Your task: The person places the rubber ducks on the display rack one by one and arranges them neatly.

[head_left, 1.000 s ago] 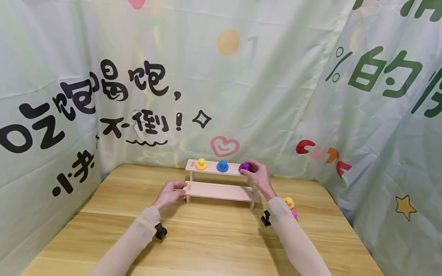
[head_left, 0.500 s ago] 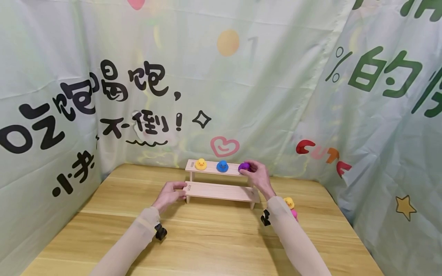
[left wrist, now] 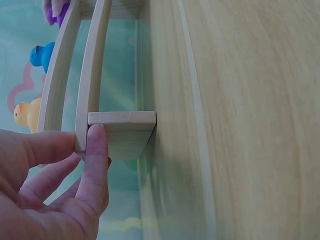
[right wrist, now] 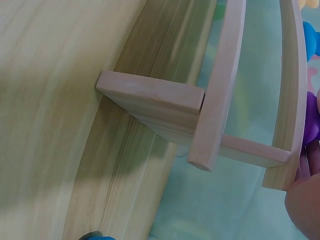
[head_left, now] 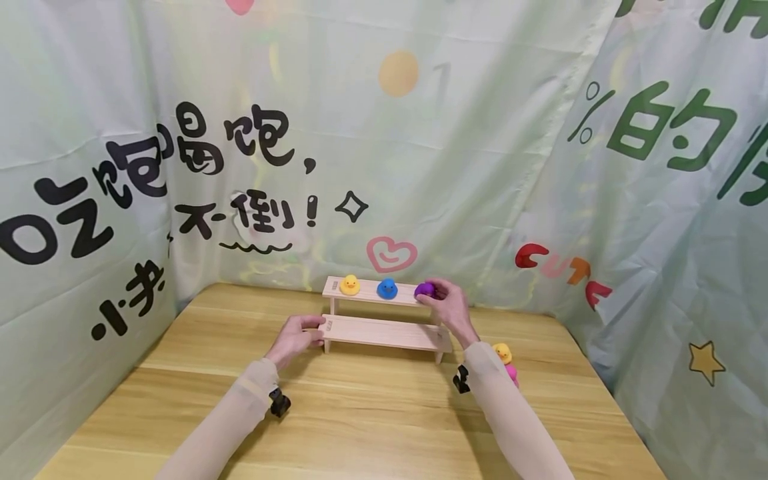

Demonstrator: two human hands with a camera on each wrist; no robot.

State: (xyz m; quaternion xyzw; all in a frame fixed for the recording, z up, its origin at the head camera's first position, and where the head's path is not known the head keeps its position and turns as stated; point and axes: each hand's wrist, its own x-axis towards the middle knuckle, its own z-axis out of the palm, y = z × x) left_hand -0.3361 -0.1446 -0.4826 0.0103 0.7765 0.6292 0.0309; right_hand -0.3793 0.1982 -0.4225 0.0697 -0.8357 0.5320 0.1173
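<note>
A small two-tier wooden rack stands at the back of the table, its lower shelf (head_left: 384, 333) in front of its raised upper shelf (head_left: 368, 291). My left hand (head_left: 294, 341) pinches the left end of the lower shelf, thumb on top and a finger underneath by the leg (left wrist: 122, 118). At the right end of the upper shelf, my right hand (head_left: 453, 312) holds a purple rubber duck (head_left: 423, 291) between thumb and fingers, partly covering it. A blue rubber duck (head_left: 387, 289) sits mid-shelf, and a yellow rubber duck (head_left: 349, 285) sits toward the left end.
Beside the right forearm, a second yellow duck (head_left: 502, 352) and a pink object (head_left: 511, 373) partly hidden by the sleeve are on the wooden table (head_left: 360, 413). A printed cloth (head_left: 468, 167) hangs behind the rack. A blue thing (right wrist: 99, 237) peeks in at the right wrist view's bottom edge.
Both hands keep their places on the shelf end and the purple duck. The head view shifts very slightly; nothing else visibly moves.
</note>
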